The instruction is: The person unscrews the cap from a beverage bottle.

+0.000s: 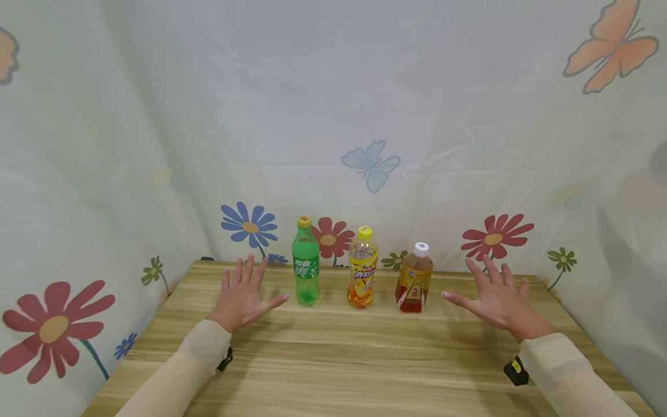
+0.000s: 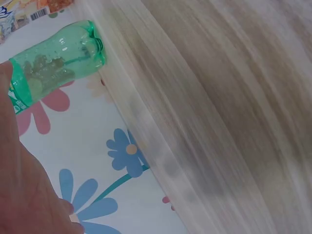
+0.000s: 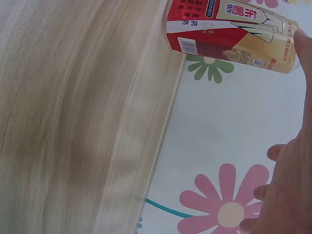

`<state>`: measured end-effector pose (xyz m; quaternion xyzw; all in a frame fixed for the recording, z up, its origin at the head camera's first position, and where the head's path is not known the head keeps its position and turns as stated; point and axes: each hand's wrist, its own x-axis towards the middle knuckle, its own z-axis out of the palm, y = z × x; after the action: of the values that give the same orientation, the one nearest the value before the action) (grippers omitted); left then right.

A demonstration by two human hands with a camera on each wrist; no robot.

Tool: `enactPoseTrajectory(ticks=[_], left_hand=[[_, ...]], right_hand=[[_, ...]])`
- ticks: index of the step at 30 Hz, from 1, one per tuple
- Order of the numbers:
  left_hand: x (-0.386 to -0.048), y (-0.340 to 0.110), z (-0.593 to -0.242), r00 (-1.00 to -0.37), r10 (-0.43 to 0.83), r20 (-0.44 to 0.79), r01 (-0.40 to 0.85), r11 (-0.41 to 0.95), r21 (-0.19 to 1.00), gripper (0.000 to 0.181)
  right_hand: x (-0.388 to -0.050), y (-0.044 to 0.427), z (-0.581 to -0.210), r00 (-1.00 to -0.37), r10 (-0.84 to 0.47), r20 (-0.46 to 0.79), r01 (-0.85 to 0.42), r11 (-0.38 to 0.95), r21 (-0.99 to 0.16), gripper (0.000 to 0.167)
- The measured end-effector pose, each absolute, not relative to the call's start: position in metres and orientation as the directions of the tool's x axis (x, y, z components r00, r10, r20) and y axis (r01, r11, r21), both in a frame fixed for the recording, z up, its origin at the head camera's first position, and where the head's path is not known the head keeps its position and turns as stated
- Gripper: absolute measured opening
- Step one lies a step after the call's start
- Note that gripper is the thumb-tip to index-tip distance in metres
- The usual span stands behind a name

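Three drink bottles stand upright in a row toward the table's back edge. Leftmost is a green soda bottle [image 1: 306, 263] with a yellow cap; in the left wrist view its lower part [image 2: 58, 61] shows. An iced tea bottle [image 1: 362, 269] with a yellow cap and label stands in the middle. At right is a shorter amber drink bottle [image 1: 414, 281] with a white cap, its red and gold label [image 3: 229, 34] close in the right wrist view. My left hand [image 1: 244, 298], fingers spread, hovers left of the green bottle. My right hand [image 1: 502, 301] is likewise spread, right of the amber bottle. Both hold nothing.
The bottles stand on a wood-grain table [image 1: 333, 359]. A pale curtain [image 1: 292, 116] printed with flowers and butterflies hangs behind and along both sides. Each wrist wears a small black device, the right one [image 1: 516, 371] with a yellow mark.
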<state>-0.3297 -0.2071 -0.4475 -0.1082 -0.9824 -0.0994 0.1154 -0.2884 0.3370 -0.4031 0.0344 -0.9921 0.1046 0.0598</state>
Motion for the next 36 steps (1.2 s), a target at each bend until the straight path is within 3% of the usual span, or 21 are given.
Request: enactPoseTrajectory(ticks=[28,36], left_hand=[[-0.318,-0.200,-0.455,-0.901,0.230,0.368,0.334,0.910,0.247,0.114],[-0.312,-0.195,-0.453,-0.935,0.158,0.318,0.271,0.896,0.353,0.104]], right_hand=[[-0.279,0.335,-0.405,-0.973,-0.091,0.213,-0.142,0.961,-0.236,0.101],[-0.275,0.334,-0.402,-0.952,-0.132,0.277,-0.204,0.947,-0.250,0.094]])
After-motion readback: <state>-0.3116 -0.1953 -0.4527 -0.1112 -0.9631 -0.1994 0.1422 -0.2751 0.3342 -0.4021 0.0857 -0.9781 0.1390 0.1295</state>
